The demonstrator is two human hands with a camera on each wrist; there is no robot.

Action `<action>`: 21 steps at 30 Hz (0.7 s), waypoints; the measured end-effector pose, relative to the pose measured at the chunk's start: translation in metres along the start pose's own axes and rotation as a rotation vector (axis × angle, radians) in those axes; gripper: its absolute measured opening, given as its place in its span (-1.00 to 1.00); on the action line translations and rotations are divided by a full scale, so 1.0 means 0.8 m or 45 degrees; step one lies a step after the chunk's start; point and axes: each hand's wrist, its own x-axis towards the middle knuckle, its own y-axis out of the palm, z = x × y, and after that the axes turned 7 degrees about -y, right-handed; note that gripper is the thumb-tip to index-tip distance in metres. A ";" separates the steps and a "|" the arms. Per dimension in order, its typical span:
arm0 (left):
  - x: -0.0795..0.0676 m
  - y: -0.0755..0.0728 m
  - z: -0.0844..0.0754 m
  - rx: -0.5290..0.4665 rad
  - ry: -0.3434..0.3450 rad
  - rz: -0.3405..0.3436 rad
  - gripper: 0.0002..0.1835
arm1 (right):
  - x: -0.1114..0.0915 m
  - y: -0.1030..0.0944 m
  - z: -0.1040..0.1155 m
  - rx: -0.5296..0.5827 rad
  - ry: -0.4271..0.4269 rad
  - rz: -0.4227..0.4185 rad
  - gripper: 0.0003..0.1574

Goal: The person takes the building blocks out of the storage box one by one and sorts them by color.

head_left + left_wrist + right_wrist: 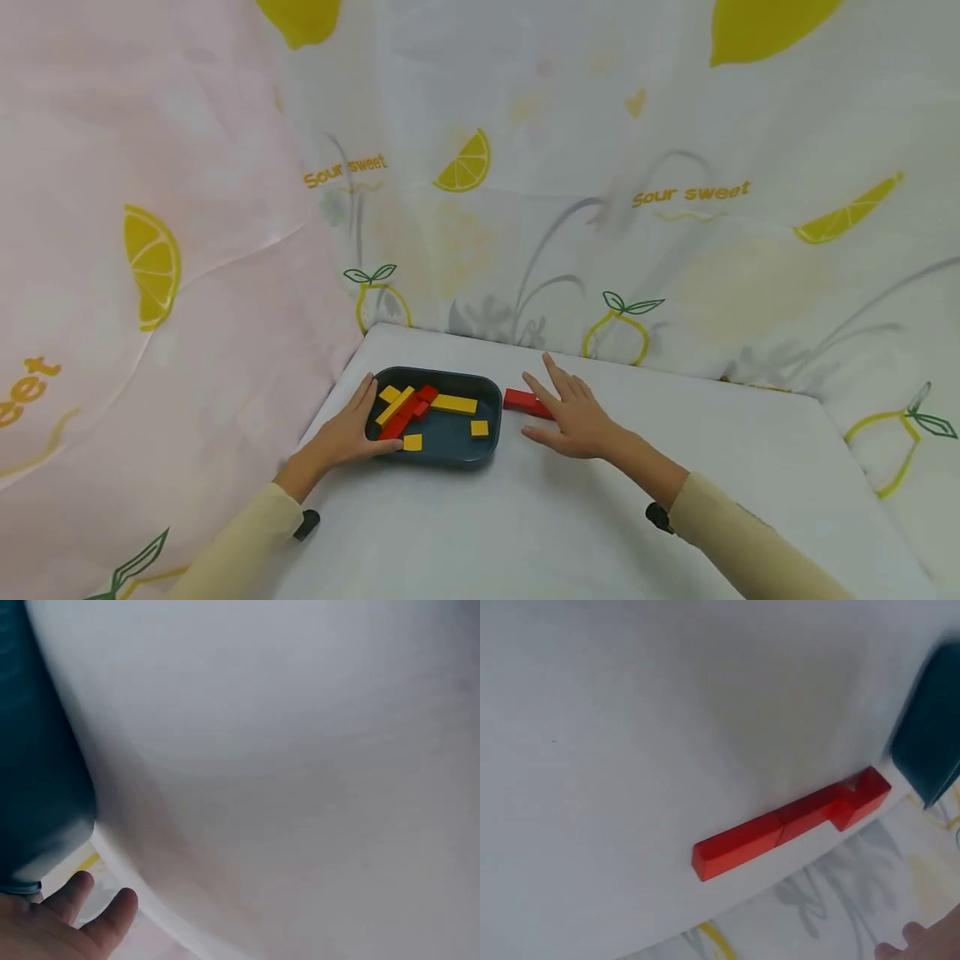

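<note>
A dark teal tray [450, 457] holds several yellow and red blocks, among them a long yellow block [454, 405] and a small yellow block [479, 429]. My left hand [347, 429] spans the tray's left end and holds it, thumb at the front rim and fingers at the back left corner. Two of its fingers stick out past the tray in the left wrist view. Just right of the tray, my right hand [576, 417] spreads its fingers above red blocks [522, 401]. Seen from the right wrist, these red blocks [739, 846] lie in a row near the table edge.
The white-covered table [420, 533] backs onto a hanging lemon-print cloth [555, 183], which also rises at the left. Dark wrist bands [307, 525] show at the sleeve cuffs.
</note>
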 end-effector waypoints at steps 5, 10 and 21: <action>0.006 0.002 -0.003 -0.038 0.013 0.062 0.36 | 0.020 0.003 0.016 0.026 -0.069 0.029 0.09; 0.017 -0.012 -0.006 0.004 -0.031 0.106 0.40 | 0.068 0.018 0.040 0.054 -0.153 -0.002 0.07; 0.005 -0.004 0.001 0.092 0.010 0.037 0.42 | 0.126 0.095 0.103 0.134 -0.203 -0.014 0.09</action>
